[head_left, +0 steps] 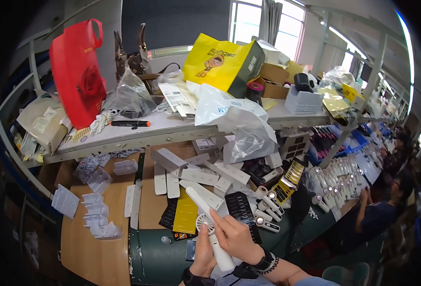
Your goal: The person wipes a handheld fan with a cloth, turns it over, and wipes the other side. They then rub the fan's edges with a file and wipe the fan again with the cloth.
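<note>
A white handheld fan with a round slotted head is between my two hands, near the front edge of the table. My left hand is closed around it, thumb by the round head. My right hand is closed on it from the right, its fingers by the head. A long white piece slants up and left from the head; whether it is joined to the fan cannot be seen. Just beyond lie a yellow sheet and a black card of small labels.
Several white boxes lie piled beyond my hands. White folded inserts are at the left. Several white fans lie to the right. A small bottle stands nearby. A shelf overhangs with bags; a person sits at right.
</note>
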Action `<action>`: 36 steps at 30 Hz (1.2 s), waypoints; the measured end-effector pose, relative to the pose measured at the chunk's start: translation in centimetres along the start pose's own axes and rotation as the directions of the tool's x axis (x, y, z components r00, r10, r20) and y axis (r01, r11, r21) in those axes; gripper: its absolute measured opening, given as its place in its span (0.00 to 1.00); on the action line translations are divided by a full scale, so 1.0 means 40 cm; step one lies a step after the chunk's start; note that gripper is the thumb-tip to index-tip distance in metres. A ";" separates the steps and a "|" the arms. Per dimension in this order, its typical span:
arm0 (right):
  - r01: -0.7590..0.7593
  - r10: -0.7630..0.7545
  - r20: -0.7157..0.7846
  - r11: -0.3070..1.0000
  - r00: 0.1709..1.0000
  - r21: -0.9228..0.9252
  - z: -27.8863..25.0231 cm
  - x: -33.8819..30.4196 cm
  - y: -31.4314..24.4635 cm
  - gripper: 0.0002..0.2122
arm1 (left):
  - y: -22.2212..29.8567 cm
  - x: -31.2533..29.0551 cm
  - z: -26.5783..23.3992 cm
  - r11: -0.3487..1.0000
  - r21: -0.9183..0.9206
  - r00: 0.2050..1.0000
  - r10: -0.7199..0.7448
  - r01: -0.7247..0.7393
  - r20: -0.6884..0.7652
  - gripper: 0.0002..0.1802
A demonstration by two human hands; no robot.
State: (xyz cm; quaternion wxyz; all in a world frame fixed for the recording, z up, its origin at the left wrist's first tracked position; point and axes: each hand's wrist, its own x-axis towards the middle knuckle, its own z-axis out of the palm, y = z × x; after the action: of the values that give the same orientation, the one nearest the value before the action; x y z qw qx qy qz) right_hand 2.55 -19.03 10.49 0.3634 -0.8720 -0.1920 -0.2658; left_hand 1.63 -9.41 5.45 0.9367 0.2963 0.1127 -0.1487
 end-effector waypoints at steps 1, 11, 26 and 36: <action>-0.013 0.013 -0.003 1.000 1.000 -0.006 -0.003 -0.010 0.003 0.18 | -0.001 0.003 -0.004 1.000 0.007 1.000 0.002 -0.002 0.004 0.24; -0.018 0.017 0.022 1.000 1.000 0.013 -0.004 -0.046 -0.008 0.19 | 0.014 -0.013 -0.011 1.000 -0.005 0.999 0.019 -0.019 0.043 0.23; -0.028 0.023 0.065 0.997 0.998 0.072 0.008 -0.013 0.001 0.18 | 0.033 -0.020 -0.005 0.996 -0.079 0.999 -0.048 0.050 0.020 0.23; -0.003 0.007 0.126 0.999 0.992 -0.032 -0.003 -0.019 -0.003 0.20 | 0.020 -0.011 -0.011 0.998 -0.062 0.999 -0.022 0.024 0.045 0.22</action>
State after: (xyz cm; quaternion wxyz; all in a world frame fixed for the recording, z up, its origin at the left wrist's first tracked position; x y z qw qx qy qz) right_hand 1.84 -19.14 10.15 0.3373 -0.8933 -0.2080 -0.2120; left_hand 1.46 -8.46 5.66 0.9460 0.2623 0.0998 -0.1624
